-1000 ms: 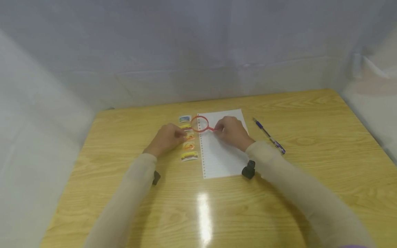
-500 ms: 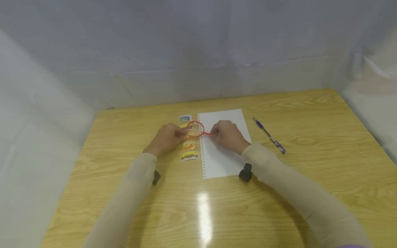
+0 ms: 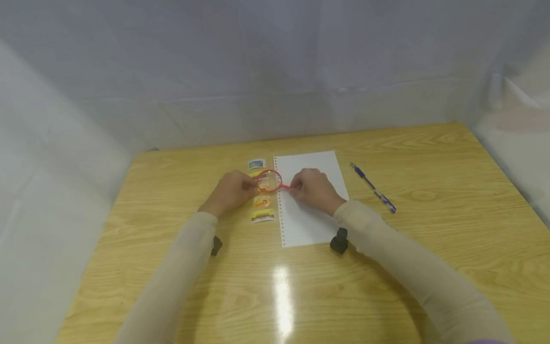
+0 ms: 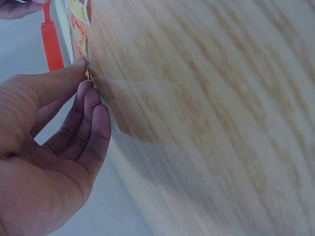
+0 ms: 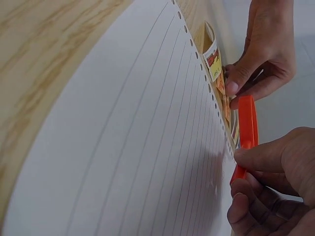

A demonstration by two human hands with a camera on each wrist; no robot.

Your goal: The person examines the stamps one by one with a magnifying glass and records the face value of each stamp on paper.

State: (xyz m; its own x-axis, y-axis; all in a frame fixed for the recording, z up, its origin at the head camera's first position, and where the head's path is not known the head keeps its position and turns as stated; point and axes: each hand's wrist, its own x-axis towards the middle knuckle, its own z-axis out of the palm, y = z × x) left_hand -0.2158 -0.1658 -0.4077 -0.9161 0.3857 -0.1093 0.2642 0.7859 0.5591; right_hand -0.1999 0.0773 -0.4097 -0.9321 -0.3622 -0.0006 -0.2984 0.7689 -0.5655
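My right hand (image 3: 317, 191) pinches the handle of a red-rimmed magnifying glass (image 3: 280, 180) between thumb and fingers. Its round lens is held over the middle of a column of postage stamps, tilted and seen edge-on in the right wrist view (image 5: 249, 120). With thumb and fingertips, my left hand (image 3: 232, 192) pinches the left edge of an orange stamp (image 3: 263, 189), partly hidden by the fingers and the lens. Another orange stamp (image 3: 261, 201) and a yellow stamp (image 3: 262, 216) lie nearer; a yellow-and-red stamp (image 3: 254, 175) and a blue stamp (image 3: 256, 164) lie farther off.
A lined, hole-punched sheet of paper (image 3: 307, 224) lies right of the stamps, under my right hand. A blue pen (image 3: 373, 188) lies farther right on the wooden table (image 3: 172, 286). Grey-white sheeting (image 3: 275, 110) hangs behind the table.
The magnifying glass has moved left and nearer to me with my right hand, from the sheet's edge to over the stamps by the left fingertips. My left hand has stayed in place.
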